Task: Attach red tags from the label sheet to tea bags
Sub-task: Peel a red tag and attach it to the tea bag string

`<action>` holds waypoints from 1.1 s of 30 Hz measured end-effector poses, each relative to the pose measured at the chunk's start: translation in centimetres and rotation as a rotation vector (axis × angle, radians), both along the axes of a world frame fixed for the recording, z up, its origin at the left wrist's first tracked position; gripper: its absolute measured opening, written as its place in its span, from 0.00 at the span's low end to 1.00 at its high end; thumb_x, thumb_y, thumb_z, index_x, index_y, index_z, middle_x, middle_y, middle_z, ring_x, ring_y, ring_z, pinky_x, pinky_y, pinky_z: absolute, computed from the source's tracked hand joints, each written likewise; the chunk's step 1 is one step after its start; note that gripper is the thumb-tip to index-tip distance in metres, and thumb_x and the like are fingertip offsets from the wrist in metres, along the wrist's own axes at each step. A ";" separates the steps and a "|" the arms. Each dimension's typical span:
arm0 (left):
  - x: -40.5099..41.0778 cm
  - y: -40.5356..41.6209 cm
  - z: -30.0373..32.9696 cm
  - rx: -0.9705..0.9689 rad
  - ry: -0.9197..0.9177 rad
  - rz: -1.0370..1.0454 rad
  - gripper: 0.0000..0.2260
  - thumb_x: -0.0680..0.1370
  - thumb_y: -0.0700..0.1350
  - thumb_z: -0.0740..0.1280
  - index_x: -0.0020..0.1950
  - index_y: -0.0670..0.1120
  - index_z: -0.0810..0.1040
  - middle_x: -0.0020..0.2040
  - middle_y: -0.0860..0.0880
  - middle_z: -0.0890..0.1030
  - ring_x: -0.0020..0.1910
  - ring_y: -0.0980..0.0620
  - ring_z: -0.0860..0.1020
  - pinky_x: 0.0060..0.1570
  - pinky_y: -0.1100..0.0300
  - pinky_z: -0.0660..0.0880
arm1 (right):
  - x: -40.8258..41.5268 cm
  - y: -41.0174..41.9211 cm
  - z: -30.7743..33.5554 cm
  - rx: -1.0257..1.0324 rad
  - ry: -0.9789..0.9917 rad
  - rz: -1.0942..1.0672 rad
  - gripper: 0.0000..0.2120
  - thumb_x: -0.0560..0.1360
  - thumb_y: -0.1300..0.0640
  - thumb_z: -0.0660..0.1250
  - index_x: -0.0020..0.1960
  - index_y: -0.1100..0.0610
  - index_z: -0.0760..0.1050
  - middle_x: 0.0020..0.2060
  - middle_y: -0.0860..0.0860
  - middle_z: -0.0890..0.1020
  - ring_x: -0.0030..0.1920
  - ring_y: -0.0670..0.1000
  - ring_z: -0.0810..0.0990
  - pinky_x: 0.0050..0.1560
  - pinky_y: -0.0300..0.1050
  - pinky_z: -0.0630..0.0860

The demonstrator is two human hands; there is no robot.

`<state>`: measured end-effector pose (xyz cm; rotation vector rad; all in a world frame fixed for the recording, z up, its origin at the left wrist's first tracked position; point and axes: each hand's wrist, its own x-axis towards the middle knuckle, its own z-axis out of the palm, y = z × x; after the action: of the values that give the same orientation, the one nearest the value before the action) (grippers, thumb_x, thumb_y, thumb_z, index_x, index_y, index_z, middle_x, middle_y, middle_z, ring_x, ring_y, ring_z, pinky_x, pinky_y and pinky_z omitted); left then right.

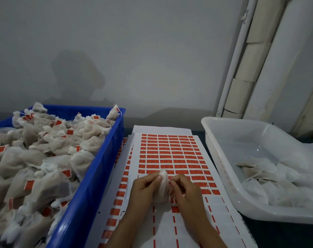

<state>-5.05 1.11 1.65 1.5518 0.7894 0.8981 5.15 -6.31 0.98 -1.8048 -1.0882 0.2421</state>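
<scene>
- Blue crate (pixel 91 176) at the bench's left edge, heaped with tagged tea bags
- White tub (pixel 222 158) at the right edge holds untagged bags
- Label sheet (pixel 170 151) lies between them, red tags on its far half
- Left hand (pixel 145 187) and right hand (pixel 186 188) both pinch one tea bag (pixel 162 183) above the sheet's near half

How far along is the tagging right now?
Done: the blue crate is heaped with tea bags carrying red tags, and the label sheet's near rows are peeled. In hand: left hand and right hand hold one tea bag over the sheet. Left: untagged bags in the white tub and many rows of tags.
</scene>
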 end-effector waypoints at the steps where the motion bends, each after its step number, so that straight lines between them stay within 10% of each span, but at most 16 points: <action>1: 0.0 0.1 0.1 -0.014 -0.008 0.015 0.06 0.76 0.46 0.66 0.43 0.57 0.79 0.40 0.63 0.81 0.43 0.57 0.80 0.32 0.74 0.74 | 0.0 0.0 0.0 0.006 0.004 0.001 0.04 0.76 0.52 0.61 0.46 0.49 0.74 0.41 0.42 0.80 0.42 0.45 0.80 0.49 0.33 0.77; 33: 0.4 0.5 -0.2 0.032 -0.038 0.117 0.07 0.70 0.39 0.73 0.35 0.47 0.77 0.34 0.54 0.80 0.36 0.54 0.79 0.35 0.73 0.75 | 0.0 0.3 -0.6 0.144 0.104 0.012 0.04 0.73 0.48 0.62 0.40 0.47 0.73 0.36 0.40 0.80 0.40 0.42 0.80 0.41 0.29 0.76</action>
<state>-4.64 1.59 1.45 1.5237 0.8487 1.0272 5.19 -6.00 0.39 -1.6407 -1.0174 0.2554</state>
